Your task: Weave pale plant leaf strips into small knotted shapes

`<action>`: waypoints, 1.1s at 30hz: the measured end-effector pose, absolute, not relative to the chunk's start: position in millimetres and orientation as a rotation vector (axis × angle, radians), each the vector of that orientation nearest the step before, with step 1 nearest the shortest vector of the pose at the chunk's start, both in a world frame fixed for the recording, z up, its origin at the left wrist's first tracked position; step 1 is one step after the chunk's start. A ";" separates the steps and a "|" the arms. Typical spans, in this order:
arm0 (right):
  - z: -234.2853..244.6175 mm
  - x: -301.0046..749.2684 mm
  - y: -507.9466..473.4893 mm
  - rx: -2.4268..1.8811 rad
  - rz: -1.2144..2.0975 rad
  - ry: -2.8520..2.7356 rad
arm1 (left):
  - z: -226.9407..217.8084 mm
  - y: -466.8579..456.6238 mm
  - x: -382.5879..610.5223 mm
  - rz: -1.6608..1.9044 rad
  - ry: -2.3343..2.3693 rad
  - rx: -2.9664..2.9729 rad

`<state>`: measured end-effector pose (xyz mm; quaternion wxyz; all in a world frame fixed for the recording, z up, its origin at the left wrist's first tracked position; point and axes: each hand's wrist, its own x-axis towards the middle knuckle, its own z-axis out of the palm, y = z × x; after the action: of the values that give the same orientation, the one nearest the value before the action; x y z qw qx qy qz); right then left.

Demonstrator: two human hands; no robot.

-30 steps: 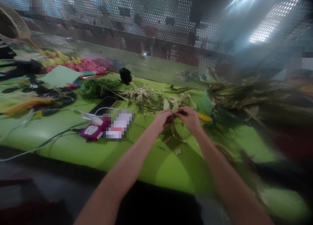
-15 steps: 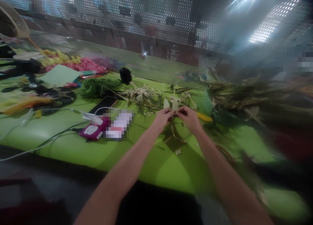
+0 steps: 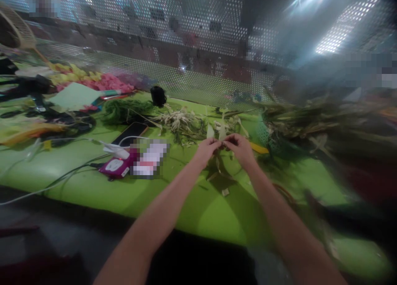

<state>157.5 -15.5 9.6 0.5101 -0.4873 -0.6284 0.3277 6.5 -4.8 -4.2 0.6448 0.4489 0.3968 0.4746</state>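
Note:
Over the green table [image 3: 192, 202], my left hand [image 3: 207, 148] and my right hand [image 3: 239, 148] meet at the fingertips. Both pinch a pale dried leaf strip [image 3: 222, 133] that stands up above the fingers in two pieces. Thin dry strands hang below the hands. On the table underneath lies a small pale scrap [image 3: 225, 192]. Just behind my hands spreads a heap of dried strips [image 3: 182, 119]. The yellow handle [image 3: 259, 148] of some tool lies right beside my right hand; its other end is hidden.
To the left are a purple power adapter [image 3: 116, 167] with cables, a blurred-out phone-like screen [image 3: 151, 157] and a dark phone [image 3: 132, 132]. Green fibre [image 3: 124, 110] and pink flowers [image 3: 111, 82] lie behind. A green basket [image 3: 268, 132] of dried leaves stands right, before a perforated metal panel [image 3: 198, 78].
Hardly anything differs. My hands keep the same pinch on the leaf strip, with only a tiny shift of the fingers and of the view.

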 end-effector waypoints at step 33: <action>9.9 158.1 -17.1 -1.137 0.693 -1.576 | -3.1 -4.5 4.6 1.065 0.881 0.996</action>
<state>158.1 -17.1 9.9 0.5133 -0.4728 -0.6556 0.2884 4.6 -4.5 -3.1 0.6585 0.4398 0.3891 0.4706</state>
